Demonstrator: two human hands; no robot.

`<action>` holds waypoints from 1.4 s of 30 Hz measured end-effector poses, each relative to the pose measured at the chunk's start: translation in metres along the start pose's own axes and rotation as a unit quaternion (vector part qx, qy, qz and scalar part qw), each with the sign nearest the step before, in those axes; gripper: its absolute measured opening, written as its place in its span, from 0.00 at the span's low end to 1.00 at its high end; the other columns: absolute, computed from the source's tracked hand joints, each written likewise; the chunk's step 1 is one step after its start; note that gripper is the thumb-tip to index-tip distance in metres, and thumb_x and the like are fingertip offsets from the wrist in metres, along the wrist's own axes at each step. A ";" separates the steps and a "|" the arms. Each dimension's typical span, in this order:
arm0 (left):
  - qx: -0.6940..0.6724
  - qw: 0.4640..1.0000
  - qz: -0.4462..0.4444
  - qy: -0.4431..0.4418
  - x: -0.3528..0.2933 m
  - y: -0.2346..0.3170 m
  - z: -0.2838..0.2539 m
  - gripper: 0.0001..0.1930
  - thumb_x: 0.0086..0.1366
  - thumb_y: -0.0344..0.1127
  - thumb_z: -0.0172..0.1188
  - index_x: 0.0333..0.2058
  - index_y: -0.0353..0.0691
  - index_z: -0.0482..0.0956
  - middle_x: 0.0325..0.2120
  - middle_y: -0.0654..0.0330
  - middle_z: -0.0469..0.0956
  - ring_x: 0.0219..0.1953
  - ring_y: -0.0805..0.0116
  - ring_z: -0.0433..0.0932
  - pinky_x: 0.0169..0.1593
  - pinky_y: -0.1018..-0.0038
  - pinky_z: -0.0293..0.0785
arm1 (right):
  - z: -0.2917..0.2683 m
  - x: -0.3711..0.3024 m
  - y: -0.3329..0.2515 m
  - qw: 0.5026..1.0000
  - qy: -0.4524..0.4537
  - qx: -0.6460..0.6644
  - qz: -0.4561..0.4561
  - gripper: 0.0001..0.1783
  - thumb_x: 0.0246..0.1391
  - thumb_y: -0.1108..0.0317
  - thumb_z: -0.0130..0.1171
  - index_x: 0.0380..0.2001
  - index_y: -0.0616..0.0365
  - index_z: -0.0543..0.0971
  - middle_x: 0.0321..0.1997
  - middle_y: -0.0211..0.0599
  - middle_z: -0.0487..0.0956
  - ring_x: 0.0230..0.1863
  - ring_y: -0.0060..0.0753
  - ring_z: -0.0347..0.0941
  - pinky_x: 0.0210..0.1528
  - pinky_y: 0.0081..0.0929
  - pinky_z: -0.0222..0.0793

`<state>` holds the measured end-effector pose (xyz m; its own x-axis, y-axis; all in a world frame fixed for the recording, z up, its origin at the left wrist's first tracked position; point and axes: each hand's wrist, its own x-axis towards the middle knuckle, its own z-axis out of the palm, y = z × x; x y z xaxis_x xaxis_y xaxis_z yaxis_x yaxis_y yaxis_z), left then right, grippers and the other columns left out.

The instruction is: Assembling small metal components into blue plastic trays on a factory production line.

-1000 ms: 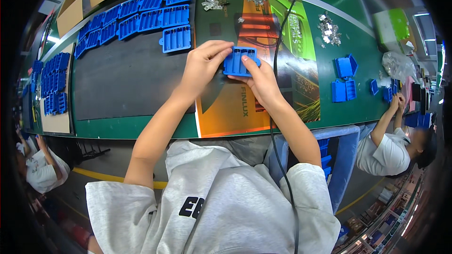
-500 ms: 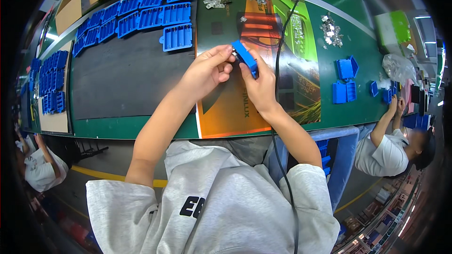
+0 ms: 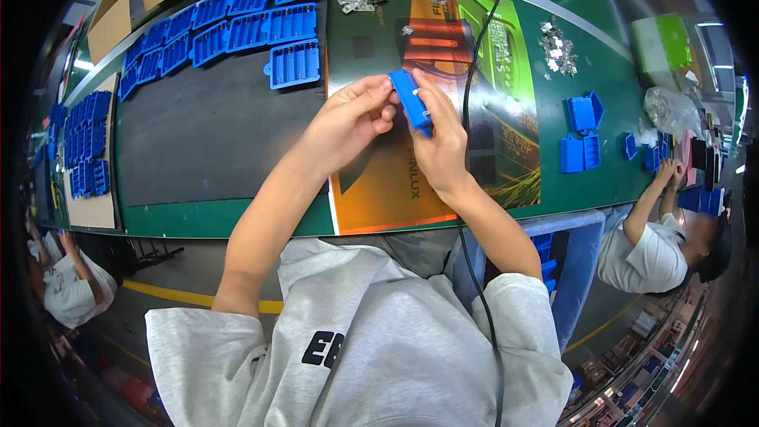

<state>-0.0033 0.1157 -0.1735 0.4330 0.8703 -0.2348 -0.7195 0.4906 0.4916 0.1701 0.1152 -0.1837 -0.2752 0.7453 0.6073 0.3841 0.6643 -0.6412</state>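
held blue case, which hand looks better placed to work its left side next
Probably left: the left hand has fingertips at that side, while the right hand grips the blue case.

Left of the left hand (image 3: 360, 115), the black mat (image 3: 205, 142) leaves a wide path, bounded ahead by rows of blue trays (image 3: 253, 30); a lone tray (image 3: 294, 65) juts out nearest, ahead and left. Straight beyond both hands a small part (image 3: 407, 30) lies in the way, with a clear pile (image 3: 360, 4) past it, leftward. Just right of the right hand (image 3: 439, 134), the cable (image 3: 477, 51) cuts across; beyond it, the sheet (image 3: 506, 138) gives room up to the boxes (image 3: 583, 114). Bodyward, the gap between the forearms (image 3: 273, 198) is free.
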 end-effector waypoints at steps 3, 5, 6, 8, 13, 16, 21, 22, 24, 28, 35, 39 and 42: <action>-0.002 1.000 0.019 0.001 0.000 0.000 0.007 0.09 0.66 0.33 0.55 0.43 0.36 0.76 0.32 0.63 0.76 0.29 0.78 0.70 0.32 0.81 0.67 | 0.003 0.000 0.005 1.000 0.029 -0.007 -0.002 0.28 0.38 0.85 0.61 0.48 0.66 0.71 0.56 0.53 0.72 0.57 0.55 0.69 0.57 0.41 0.66; 0.008 0.999 0.035 0.006 -0.002 -0.002 0.005 0.09 0.67 0.32 0.54 0.43 0.36 0.76 0.32 0.63 0.76 0.29 0.78 0.70 0.33 0.80 0.67 | 0.003 -0.001 0.006 0.999 0.037 -0.007 0.000 0.28 0.38 0.86 0.61 0.48 0.67 0.70 0.55 0.54 0.72 0.57 0.56 0.69 0.57 0.41 0.66; 0.008 0.999 0.034 0.006 -0.002 -0.002 0.006 0.09 0.67 0.32 0.54 0.43 0.36 0.76 0.32 0.63 0.76 0.29 0.78 0.70 0.33 0.80 0.67 | 0.003 -0.002 0.006 0.999 0.042 -0.012 -0.005 0.28 0.38 0.86 0.61 0.48 0.67 0.70 0.55 0.54 0.73 0.56 0.55 0.70 0.56 0.41 0.67; 0.025 0.999 0.041 0.006 -0.002 0.001 0.009 0.09 0.66 0.32 0.55 0.43 0.35 0.76 0.31 0.62 0.77 0.29 0.78 0.70 0.33 0.80 0.67 | 0.004 -0.003 0.005 0.999 0.046 -0.016 -0.010 0.29 0.38 0.86 0.60 0.48 0.67 0.70 0.55 0.54 0.73 0.56 0.55 0.70 0.56 0.40 0.67; 0.068 0.996 0.057 0.019 -0.001 0.004 0.005 0.10 0.66 0.32 0.55 0.43 0.33 0.76 0.31 0.61 0.78 0.29 0.78 0.71 0.32 0.81 0.67 | 0.005 -0.003 -0.001 0.998 0.027 -0.051 0.003 0.29 0.38 0.86 0.60 0.49 0.68 0.69 0.56 0.55 0.72 0.58 0.55 0.68 0.57 0.41 0.66; 0.081 0.995 0.047 0.029 -0.001 0.007 0.004 0.10 0.66 0.32 0.56 0.42 0.33 0.76 0.31 0.61 0.78 0.29 0.78 0.71 0.32 0.81 0.67 | 0.001 -0.001 -0.003 0.999 0.004 -0.044 0.008 0.30 0.38 0.86 0.61 0.50 0.68 0.69 0.56 0.55 0.72 0.58 0.56 0.68 0.58 0.40 0.66; 0.107 0.994 0.019 0.031 0.001 0.011 -0.011 0.10 0.65 0.32 0.57 0.42 0.33 0.75 0.31 0.62 0.77 0.30 0.78 0.71 0.33 0.81 0.67 | 0.003 -0.003 -0.002 0.999 -0.024 -0.016 0.026 0.29 0.40 0.84 0.61 0.51 0.68 0.69 0.55 0.55 0.72 0.57 0.55 0.69 0.57 0.39 0.67; 0.121 0.992 0.026 0.029 0.002 0.009 -0.019 0.11 0.65 0.35 0.57 0.43 0.36 0.74 0.32 0.63 0.77 0.32 0.78 0.72 0.34 0.81 0.67 | 0.004 -0.003 -0.002 0.999 -0.025 -0.022 0.018 0.29 0.42 0.83 0.62 0.51 0.68 0.70 0.54 0.54 0.73 0.55 0.54 0.70 0.55 0.38 0.69; 0.134 0.990 0.032 0.026 0.003 0.008 -0.015 0.12 0.65 0.37 0.58 0.44 0.38 0.74 0.34 0.64 0.76 0.33 0.78 0.72 0.36 0.81 0.68 | 0.007 -0.006 -0.008 0.998 -0.022 0.004 0.060 0.27 0.44 0.81 0.62 0.51 0.68 0.70 0.53 0.54 0.73 0.53 0.53 0.72 0.53 0.37 0.70; 0.172 0.981 0.035 0.080 0.001 0.007 -0.006 0.14 0.65 0.39 0.58 0.47 0.41 0.73 0.39 0.65 0.76 0.40 0.76 0.73 0.42 0.80 0.67 | 0.007 -0.004 -0.012 0.995 -0.011 0.033 0.089 0.24 0.50 0.77 0.61 0.52 0.66 0.70 0.51 0.53 0.75 0.48 0.52 0.75 0.47 0.36 0.73; 0.277 0.954 0.101 0.058 -0.003 0.007 0.010 0.17 0.65 0.41 0.57 0.49 0.39 0.72 0.39 0.65 0.74 0.42 0.78 0.71 0.49 0.79 0.66 | 0.007 -0.009 -0.014 0.976 -0.009 0.112 0.187 0.25 0.56 0.61 0.61 0.52 0.65 0.71 0.29 0.41 0.77 0.25 0.24 0.70 0.31 0.22 0.67; 0.271 0.953 0.128 0.045 -0.003 -0.002 0.010 0.17 0.66 0.41 0.57 0.48 0.37 0.72 0.38 0.65 0.74 0.42 0.78 0.70 0.51 0.79 0.65 | 0.009 -0.015 -0.019 0.966 -0.014 0.123 0.228 0.25 0.55 0.62 0.61 0.52 0.65 0.70 0.29 0.41 0.77 0.25 0.26 0.71 0.30 0.23 0.68; 0.266 0.953 0.137 0.051 -0.006 -0.002 0.009 0.16 0.66 0.41 0.57 0.47 0.36 0.72 0.38 0.64 0.74 0.43 0.77 0.70 0.51 0.79 0.64 | 0.010 -0.015 -0.022 0.972 -0.011 0.111 0.209 0.26 0.55 0.62 0.61 0.53 0.65 0.70 0.30 0.40 0.77 0.26 0.27 0.71 0.31 0.24 0.68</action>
<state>0.0008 0.1091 -0.1652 0.1942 0.9755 -0.1038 -0.4086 0.1767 0.8955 0.1567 0.0901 -0.1829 -0.1566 0.9518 0.2636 0.2677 0.2978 -0.9163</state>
